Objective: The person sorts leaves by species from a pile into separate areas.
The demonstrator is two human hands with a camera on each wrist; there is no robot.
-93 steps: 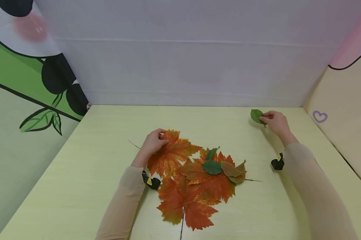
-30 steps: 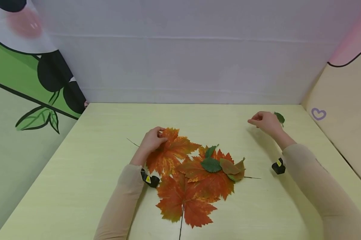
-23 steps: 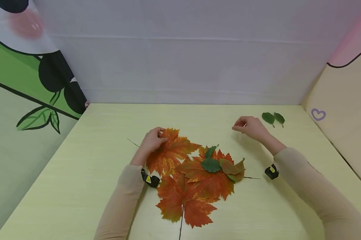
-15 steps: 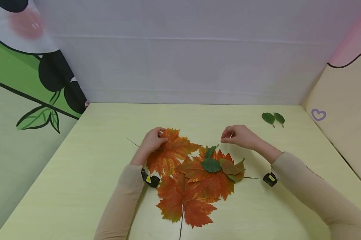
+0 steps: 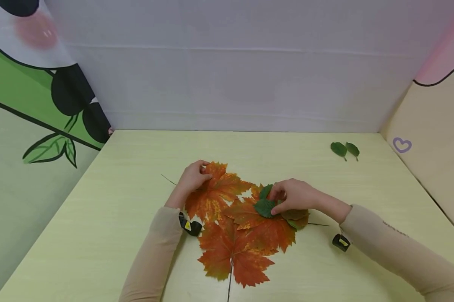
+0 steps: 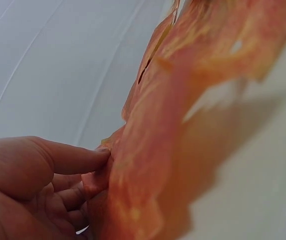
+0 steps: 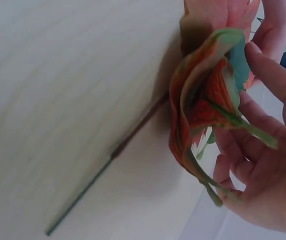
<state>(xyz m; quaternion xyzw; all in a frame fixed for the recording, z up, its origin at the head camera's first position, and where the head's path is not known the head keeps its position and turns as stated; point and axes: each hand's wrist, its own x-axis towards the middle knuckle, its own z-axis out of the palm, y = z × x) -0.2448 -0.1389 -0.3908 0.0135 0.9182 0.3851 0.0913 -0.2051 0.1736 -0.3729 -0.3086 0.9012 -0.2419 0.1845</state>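
Observation:
In the head view my left hand (image 5: 192, 179) pinches the edge of an orange maple leaf (image 5: 217, 188); the left wrist view shows the thumb pressing on that leaf (image 6: 143, 165). My right hand (image 5: 296, 195) is over the right side of the leaf pile, thumb and fingers apart around a dark green leaf (image 5: 263, 207). A fingertip seems to touch the green leaf (image 7: 239, 62) in the right wrist view. Beneath the hand lie brownish curled leaves (image 5: 297, 217), partly hidden. Another maple leaf (image 5: 236, 251) lies nearest to me, its stem pointing at me.
Two small green leaves (image 5: 338, 149) lie side by side at the back right of the pale table (image 5: 98, 235). A white wall sheet (image 5: 227, 88) rises behind the table, with printed panels at both sides.
My right hand set a green leaf down at the back right, beside another, then moved left and toward me to the pile. The left hand stays on its maple leaf.

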